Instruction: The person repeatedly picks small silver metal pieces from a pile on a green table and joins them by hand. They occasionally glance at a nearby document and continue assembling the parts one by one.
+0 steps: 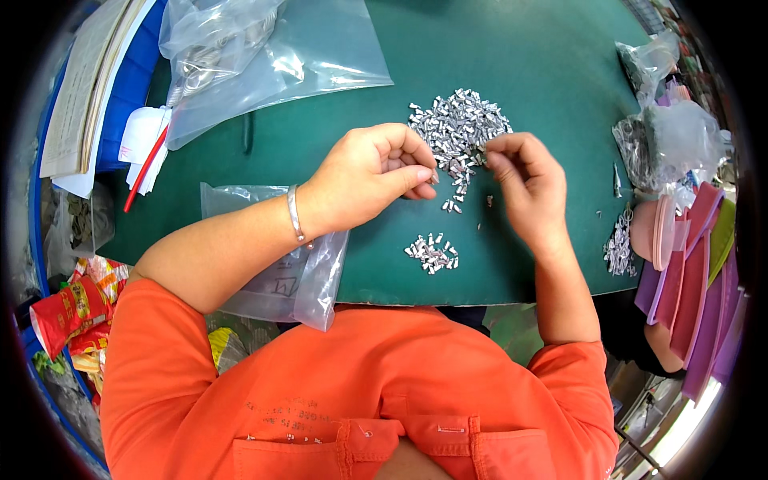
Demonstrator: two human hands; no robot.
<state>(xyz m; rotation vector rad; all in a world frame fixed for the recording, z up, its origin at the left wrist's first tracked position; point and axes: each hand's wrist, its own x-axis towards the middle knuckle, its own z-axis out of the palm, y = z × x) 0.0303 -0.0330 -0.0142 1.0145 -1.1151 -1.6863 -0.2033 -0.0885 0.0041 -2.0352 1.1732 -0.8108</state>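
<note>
A large pile of small silvery metal parts (pixel 458 120) lies on the green tabletop (pixel 336 120), with a few strays trailing toward me. My left hand (pixel 380 168), a metal bangle (pixel 296 214) on its wrist, is at the pile's near left side; thumb and fingers pinch a small metal part (pixel 434 177). At the pile's right edge is my right hand (pixel 530 188), its thumb and forefinger drawn together. Whatever sits between those fingertips is too small to make out. Closer to me lies a smaller heap of the same parts (pixel 432 253).
Under my left forearm lies a clear plastic bag (pixel 320 276). Another large bag (pixel 320 56) is at the far left, near a red pen (pixel 147 168) and a blue bin (pixel 132 84). On the right are more metal pieces (pixel 620 248), bagged items (pixel 680 136) and pink and purple pieces (pixel 696 280).
</note>
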